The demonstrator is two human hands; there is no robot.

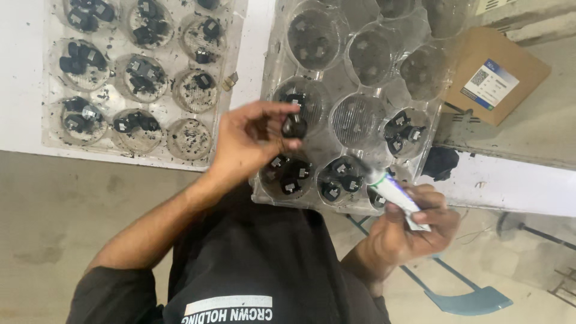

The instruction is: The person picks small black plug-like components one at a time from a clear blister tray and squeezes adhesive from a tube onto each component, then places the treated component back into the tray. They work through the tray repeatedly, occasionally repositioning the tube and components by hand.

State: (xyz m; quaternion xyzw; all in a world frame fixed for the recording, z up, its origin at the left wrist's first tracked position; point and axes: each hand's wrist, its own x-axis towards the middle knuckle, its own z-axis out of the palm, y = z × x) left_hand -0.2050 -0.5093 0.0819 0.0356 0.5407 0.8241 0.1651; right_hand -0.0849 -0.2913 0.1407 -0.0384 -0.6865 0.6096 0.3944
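White table (24, 72), edge running across the view. On it, two clear trays: left tray (54, 135) with black parts (81, 63) and dark crumbs in round cups; right tray (360, 66) overhanging the edge, near cups filled. Cardboard box (510, 57) just beyond.

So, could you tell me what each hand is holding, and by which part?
The left hand pinches a small black part by its sides at the fingertips. The right hand grips a small white tube around its lower body.

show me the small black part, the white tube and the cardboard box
small black part (294, 126), head view, its rounded front face
white tube (401, 199), head view, middle of its body
cardboard box (516, 60), head view, its brown top
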